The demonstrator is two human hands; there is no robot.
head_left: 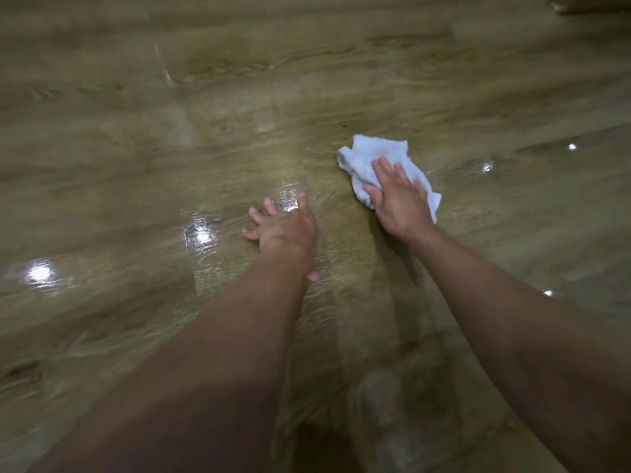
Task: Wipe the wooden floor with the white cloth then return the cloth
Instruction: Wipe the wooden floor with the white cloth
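So the glossy wooden floor (239, 114) fills everything, left hand (285, 230) braced flat on it, fingers spread. Right hand (399, 196) presses flat-fingered on the crumpled white cloth (367, 157) just beside it. Looks soft, light, probably bunches easily, so I'd grab a fold mid-cloth.

Both bare arms reach forward and down over a glossy wooden floor (136, 148) that carries several bright light reflections. The right hand (399, 196) lies flat, fingers straight, pressing on a crumpled white cloth (367, 158) that sits on the boards. The left hand (285, 227) is just beside it to the left, apart from the cloth, fingers spread and planted flat on the floor. The picture is somewhat blurred.
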